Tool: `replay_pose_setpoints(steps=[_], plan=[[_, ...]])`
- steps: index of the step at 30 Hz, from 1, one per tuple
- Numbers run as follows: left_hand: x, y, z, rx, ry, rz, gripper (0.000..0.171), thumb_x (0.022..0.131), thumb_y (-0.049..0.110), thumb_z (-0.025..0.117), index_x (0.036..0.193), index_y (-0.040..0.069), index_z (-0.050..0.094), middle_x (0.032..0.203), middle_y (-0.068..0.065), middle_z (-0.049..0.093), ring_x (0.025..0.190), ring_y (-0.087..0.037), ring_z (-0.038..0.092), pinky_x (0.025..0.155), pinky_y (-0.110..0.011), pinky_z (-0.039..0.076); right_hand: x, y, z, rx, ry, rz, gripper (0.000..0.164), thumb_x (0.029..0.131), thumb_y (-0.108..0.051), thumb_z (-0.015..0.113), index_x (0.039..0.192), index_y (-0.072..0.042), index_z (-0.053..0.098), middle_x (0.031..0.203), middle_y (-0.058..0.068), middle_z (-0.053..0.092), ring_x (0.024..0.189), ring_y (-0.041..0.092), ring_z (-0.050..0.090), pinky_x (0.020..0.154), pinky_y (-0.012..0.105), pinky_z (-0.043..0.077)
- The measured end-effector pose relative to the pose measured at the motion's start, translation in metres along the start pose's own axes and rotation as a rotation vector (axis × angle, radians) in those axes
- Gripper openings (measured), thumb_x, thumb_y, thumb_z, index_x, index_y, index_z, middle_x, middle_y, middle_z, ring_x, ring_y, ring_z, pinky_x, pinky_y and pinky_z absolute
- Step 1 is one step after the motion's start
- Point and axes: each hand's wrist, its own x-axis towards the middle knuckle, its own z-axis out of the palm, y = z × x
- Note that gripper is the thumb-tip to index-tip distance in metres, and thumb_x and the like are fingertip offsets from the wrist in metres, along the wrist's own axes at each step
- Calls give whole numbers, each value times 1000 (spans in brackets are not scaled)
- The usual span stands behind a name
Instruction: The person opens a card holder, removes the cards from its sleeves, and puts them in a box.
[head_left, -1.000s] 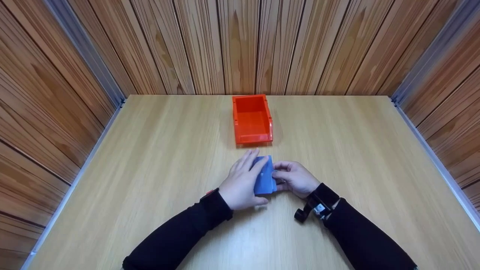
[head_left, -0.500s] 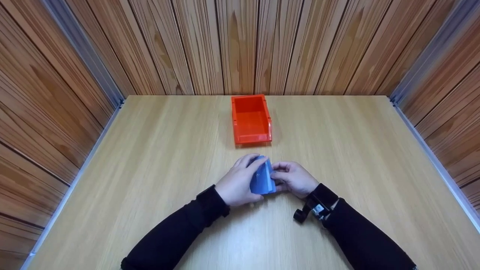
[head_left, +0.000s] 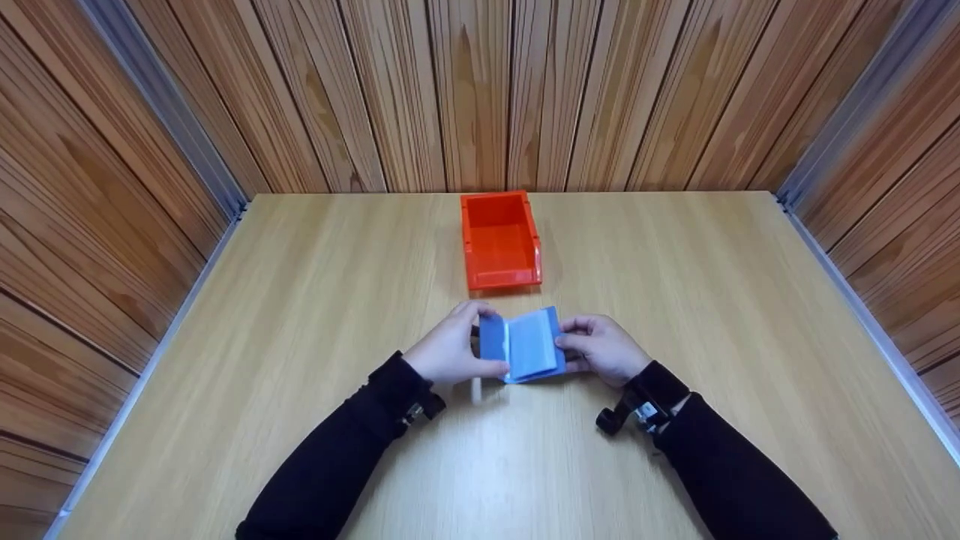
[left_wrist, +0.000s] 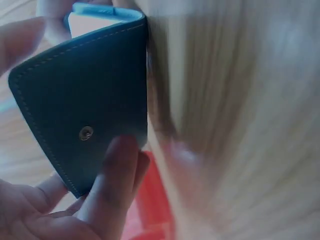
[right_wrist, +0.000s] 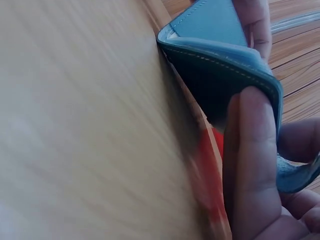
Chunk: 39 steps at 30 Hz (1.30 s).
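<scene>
Along the left side, a metal strip [head_left: 147, 367] borders the pale wooden table [head_left: 300, 322] below a plank wall [head_left: 97, 172], and a broad stretch of tabletop lies between that edge and the left hand [head_left: 454, 349]. Its thumb and fingers hold the left cover of a blue wallet [head_left: 534, 345], thumb toward the near edge, fingers at the far one; the left wrist view shows a fingertip against the stitched outer face, near a round metal snap [left_wrist: 86, 133].

Between the two hands the wallet stands open like a book, inside facing up, its spine low and running near to far, with the covers rising from it. Spread so, its longer span goes left to right. Whether the spine touches the wood, I cannot tell. Just beyond, across a narrow gap, sits a red bin [head_left: 504, 279], long axis pointing away, the table's far edge close behind it.

Next, the right hand [head_left: 609, 351] pinches the right cover, a strap [right_wrist: 295, 175] curling beside its fingers. Past the right sleeve [head_left: 742, 465], more tabletop reaches the right-hand border [head_left: 862, 324].
</scene>
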Motion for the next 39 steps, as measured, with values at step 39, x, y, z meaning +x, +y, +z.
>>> replay_pose_setpoints(steps=[39], plan=[[12,-46,-3,-592,27,-287,38,81,-3,71,116,5,59,97,-9,61,84,-23,67,71,-37,60,-11,-33,-3,-830,276,-53,55,92,-25,64,140,-3,48,119,12,58,108,28,56,88,39,50]])
